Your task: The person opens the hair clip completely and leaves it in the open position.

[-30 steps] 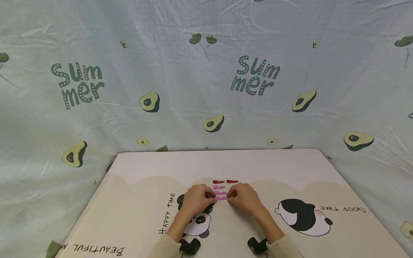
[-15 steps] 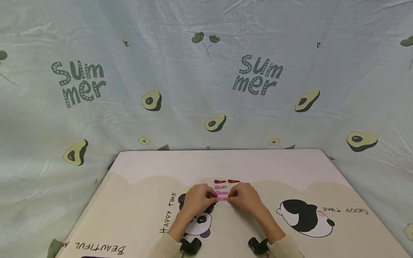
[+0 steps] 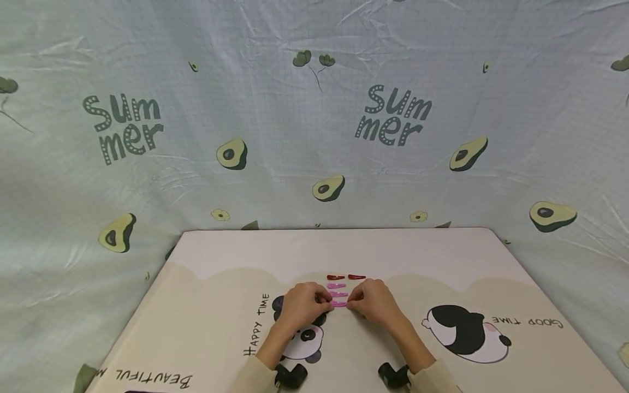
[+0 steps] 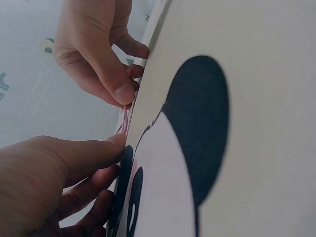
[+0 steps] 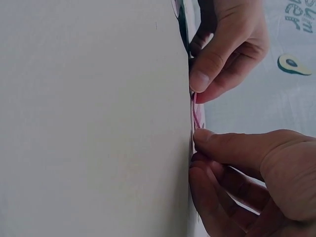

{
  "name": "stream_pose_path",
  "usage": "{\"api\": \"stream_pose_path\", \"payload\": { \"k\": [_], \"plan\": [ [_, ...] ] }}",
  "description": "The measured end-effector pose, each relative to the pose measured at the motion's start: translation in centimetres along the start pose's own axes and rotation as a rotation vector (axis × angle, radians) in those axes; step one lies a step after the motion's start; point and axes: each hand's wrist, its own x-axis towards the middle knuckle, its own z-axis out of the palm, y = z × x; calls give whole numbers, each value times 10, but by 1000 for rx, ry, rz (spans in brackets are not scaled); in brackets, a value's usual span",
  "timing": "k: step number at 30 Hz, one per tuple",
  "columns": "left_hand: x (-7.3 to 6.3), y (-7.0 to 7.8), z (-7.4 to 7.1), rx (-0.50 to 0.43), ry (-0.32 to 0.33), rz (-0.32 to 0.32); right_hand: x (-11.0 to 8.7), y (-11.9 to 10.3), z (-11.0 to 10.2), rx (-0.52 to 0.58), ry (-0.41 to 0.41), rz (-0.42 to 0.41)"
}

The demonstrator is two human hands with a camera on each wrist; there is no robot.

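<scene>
1. Pink, slender, glossy hair clip (image 3: 339,304): workpiece; lies nearest the person in the column of clips, spanning the gap between the two hands; contact with the table cannot be told.
2. Left hand (image 3: 303,301): narrow pinch; thumb and finger hold the left end of the clip.
3. Right hand (image 3: 372,299): narrow pinch; thumb and finger hold the right end.
4. Adjacent parts: a middle pink clip (image 3: 338,294) and a far pink clip (image 3: 336,285) lie just beyond the workpiece; a left dark-red clip (image 3: 336,277) and a right dark-red clip (image 3: 356,277) lie side by side beyond these; all rest on a cream table (image 3: 206,305) with printed cartoons.
5. Change: compared with half a second ago, both hands keep nearly the same position; the held clip now looks more bowed.
6. Significance (judgement): the work in hand appears to be flexing the clip between two pinches, rather than moving it; uneven pressure could let an end slip.
</scene>
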Motion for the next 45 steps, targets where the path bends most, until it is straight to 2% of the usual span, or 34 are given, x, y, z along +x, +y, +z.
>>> {"api": "stream_pose_path", "payload": {
  "k": [14,17,26,29,36,45],
  "plan": [
    [-1,-2,-1,-13,-4,-4,0,0,1,81,-17,-6],
    [-1,-2,-3,-62,-11,-13,0,-2,-1,85,-16,-8],
    [1,3,-17,-289,-37,-27,-4,-15,-20,104,30,-29],
    [0,8,-24,-345,-20,-25,-6,-18,-25,113,42,-48],
    [-5,19,-38,-372,46,6,-13,-28,-38,146,72,-78],
    [-10,38,-47,-422,123,45,-27,-36,-53,112,194,-172]
  ]
}}
